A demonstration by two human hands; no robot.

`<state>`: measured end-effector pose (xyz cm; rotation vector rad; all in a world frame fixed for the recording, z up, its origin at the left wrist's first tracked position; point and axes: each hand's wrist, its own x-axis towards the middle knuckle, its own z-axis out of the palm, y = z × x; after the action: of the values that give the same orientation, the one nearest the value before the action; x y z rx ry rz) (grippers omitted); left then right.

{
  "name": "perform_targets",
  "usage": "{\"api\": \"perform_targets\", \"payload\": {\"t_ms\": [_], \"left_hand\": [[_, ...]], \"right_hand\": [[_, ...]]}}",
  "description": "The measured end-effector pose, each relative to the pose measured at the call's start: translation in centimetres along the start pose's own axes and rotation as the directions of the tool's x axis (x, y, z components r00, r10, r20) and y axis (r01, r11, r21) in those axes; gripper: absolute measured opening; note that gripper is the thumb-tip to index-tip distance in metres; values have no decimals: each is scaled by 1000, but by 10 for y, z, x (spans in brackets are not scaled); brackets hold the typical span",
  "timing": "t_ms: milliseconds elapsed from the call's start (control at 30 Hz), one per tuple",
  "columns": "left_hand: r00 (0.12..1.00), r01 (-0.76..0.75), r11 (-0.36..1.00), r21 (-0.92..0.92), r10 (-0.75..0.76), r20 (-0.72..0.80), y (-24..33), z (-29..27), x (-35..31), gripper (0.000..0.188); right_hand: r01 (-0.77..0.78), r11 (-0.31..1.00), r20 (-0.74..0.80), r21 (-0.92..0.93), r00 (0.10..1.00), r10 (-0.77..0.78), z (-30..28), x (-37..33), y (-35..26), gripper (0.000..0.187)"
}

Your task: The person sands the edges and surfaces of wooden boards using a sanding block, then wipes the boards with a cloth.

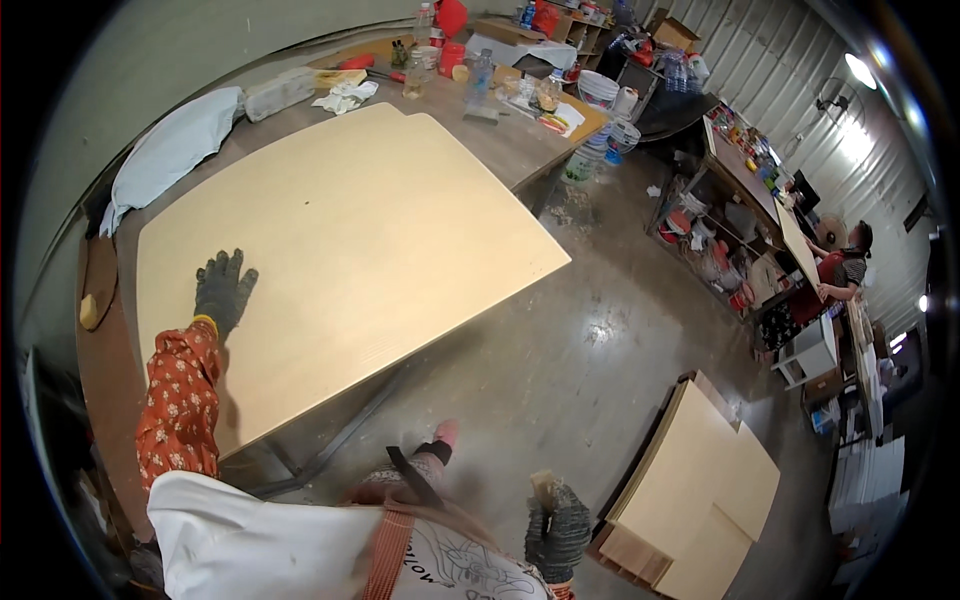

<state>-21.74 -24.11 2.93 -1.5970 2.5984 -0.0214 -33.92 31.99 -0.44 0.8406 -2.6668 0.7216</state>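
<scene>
A large pale cream board [350, 230] with rounded corners lies flat on a brown worktable [110, 330]. My left hand [225, 290], in a dark grey glove, rests on its left part with the fingers spread. Low beside my body, away from the board, my right hand [560, 535] is closed in a grey knit glove. A small tan block [542, 486] sticks up from its fingers; what kind of block it is I cannot make out. A small dark speck shows on the board's surface.
At the table's far side stand a clear bottle [480, 72], cups and a red container [452, 57]. A white cloth [175, 150] lies at the left. Stacked boards [690, 480] sit on the floor to the right. A person [845, 270] works at another table [740, 165].
</scene>
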Motion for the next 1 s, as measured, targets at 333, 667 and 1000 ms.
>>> {"api": "perform_targets", "payload": {"t_ms": [333,667,1000], "left_hand": [[996,44,998,54,-40,-79,166,-2,107,72],[999,-34,999,32,33,12,351,-17,128,73],[975,221,971,-89,-223,-18,428,-30,66,71]], "right_hand": [[102,987,-150,-123,981,-120,-1,184,115,52],[138,990,-132,33,982,-133,47,305,251,48],[329,936,14,125,943,-334,14,501,367,46]]}}
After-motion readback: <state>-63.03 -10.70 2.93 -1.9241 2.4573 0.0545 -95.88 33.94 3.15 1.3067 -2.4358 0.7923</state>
